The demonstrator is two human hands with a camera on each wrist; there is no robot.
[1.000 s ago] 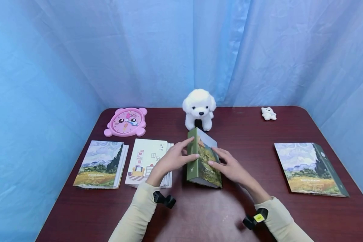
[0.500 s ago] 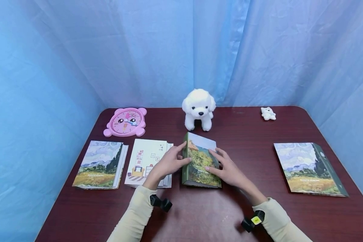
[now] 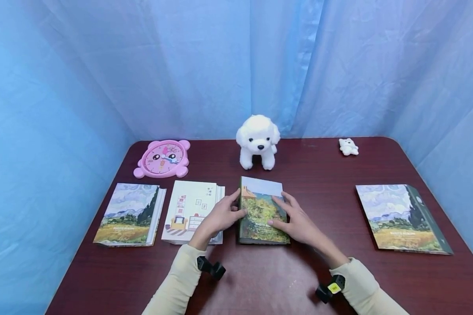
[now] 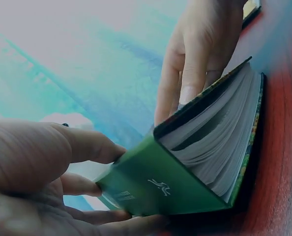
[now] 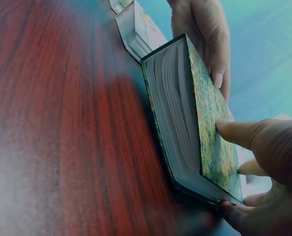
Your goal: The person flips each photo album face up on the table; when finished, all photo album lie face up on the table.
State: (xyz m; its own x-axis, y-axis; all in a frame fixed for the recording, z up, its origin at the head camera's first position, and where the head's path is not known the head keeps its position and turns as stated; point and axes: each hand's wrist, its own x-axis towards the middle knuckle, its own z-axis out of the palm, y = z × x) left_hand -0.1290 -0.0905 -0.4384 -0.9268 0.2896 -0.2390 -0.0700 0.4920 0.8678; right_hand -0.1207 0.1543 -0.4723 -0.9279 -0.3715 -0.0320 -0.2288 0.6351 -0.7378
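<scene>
A photo album (image 3: 262,208) with a painted garden cover lies face up at the table's middle, its green spine (image 4: 160,184) to the left. My left hand (image 3: 222,215) holds the spine side, thumb at the cover's edge and fingers along the spine. On the opposite side my right hand (image 3: 301,222) grips the album, its thumb (image 5: 237,132) on the cover and other fingers at the open edge. White pages (image 5: 170,98) show between the covers. Nearest my left hand is a white album (image 3: 191,205) with a drawn room on its cover.
Another landscape photo album (image 3: 128,212) lies far left; a similar album (image 3: 402,216) lies at right. Behind stand a white plush dog (image 3: 257,142), a pink clock (image 3: 163,158) and a small white bear figure (image 3: 348,147). Blue curtains (image 3: 205,70) hang behind the table.
The album, tilted with its spine raised a second ago, has been lowered flat and squared, its spine shifting slightly left. Both hands stay on it; my left hand moved a little left.
</scene>
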